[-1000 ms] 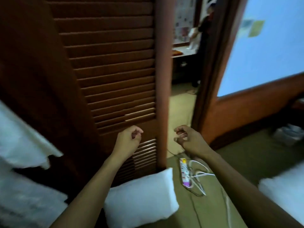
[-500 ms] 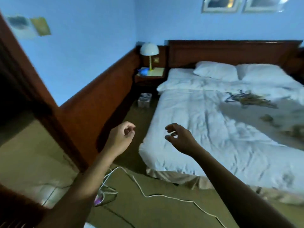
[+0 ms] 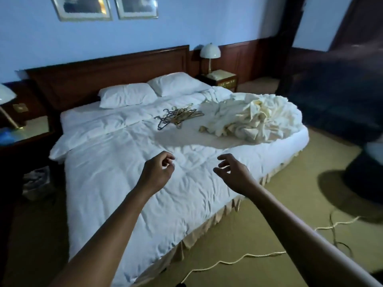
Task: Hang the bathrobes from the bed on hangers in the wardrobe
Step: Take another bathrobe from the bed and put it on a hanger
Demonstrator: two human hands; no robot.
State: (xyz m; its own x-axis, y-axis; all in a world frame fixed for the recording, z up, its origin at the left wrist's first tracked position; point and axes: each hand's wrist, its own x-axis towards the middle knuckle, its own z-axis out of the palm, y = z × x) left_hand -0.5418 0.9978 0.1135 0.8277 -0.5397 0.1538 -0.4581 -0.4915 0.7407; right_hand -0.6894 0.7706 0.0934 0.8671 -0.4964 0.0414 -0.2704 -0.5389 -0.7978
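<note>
Presently my left hand [image 3: 157, 172] and right hand [image 3: 234, 172] hover empty, loosely curled, over the bed [image 3: 112, 162]. The bathrobes [image 3: 255, 119] lie heaped at its far right beside the hangers [image 3: 178, 117]. I judge them soft, limp and bulky: grip at the collar.

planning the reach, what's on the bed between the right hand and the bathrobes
In the head view, only bare white duvet lies between the right hand and the bathrobes; the hangers sit left of that stretch.

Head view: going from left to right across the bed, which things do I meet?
At the left edge the bedside lamp → left pillow → hangers → bathrobes in a heap.
</note>
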